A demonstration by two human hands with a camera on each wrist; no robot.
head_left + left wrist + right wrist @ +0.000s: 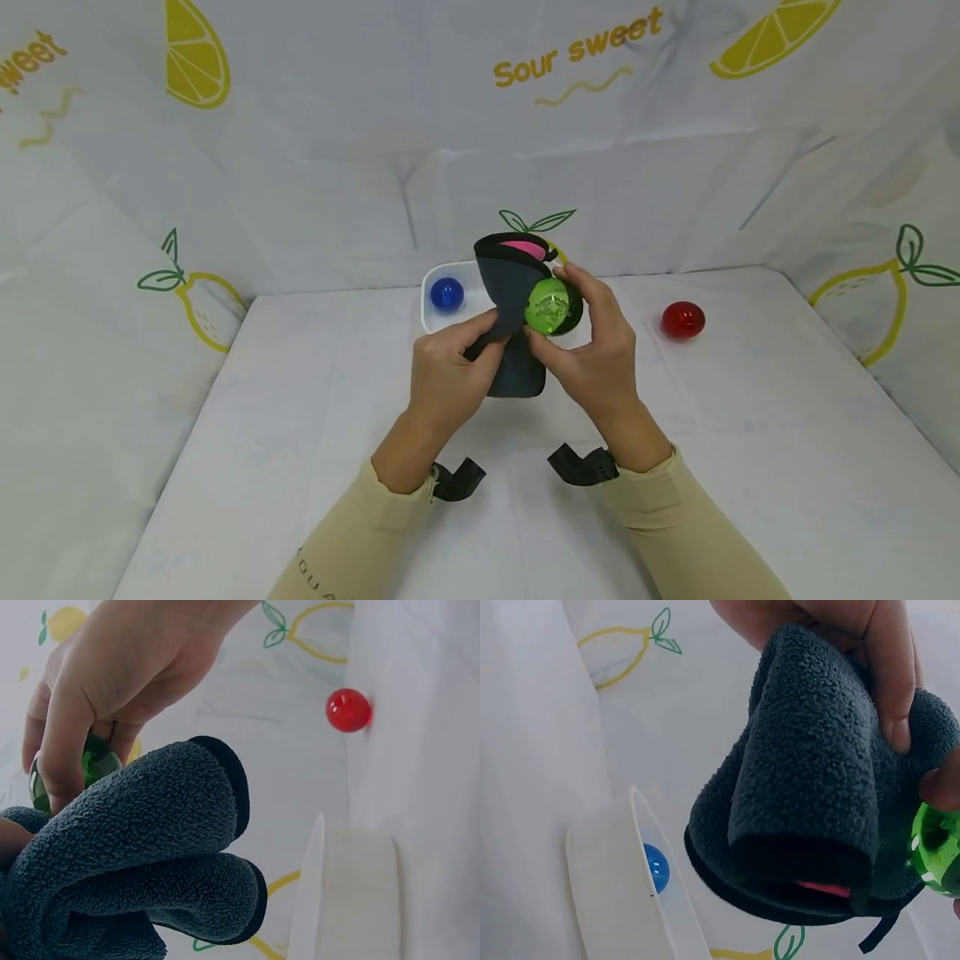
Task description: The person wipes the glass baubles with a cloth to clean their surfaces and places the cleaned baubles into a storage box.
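In the head view a dark grey-blue fleecy cloth [510, 283] with black edging hangs folded over a white box. My left hand [453, 362] pinches it between thumb and fingers. My right hand [600, 350] holds a clear green ball [547, 306] beside the cloth's right part, thumb below and fingers above. In the right wrist view the green ball [939, 851] sits against the cloth [802, 765]. Something pink [525, 248] shows inside the upper fold; its kind is unclear. The left wrist view shows the cloth's thick pile [150, 810], with the ball [97, 761] partly hidden by fingers.
The white box [426, 312] stands at the back of the white-covered table, partly hidden by the cloth and hands. A blue ball [447, 294] lies in its left end. To the right, a red ball [682, 320] lies on the table. A lemon-print sheet hangs behind.
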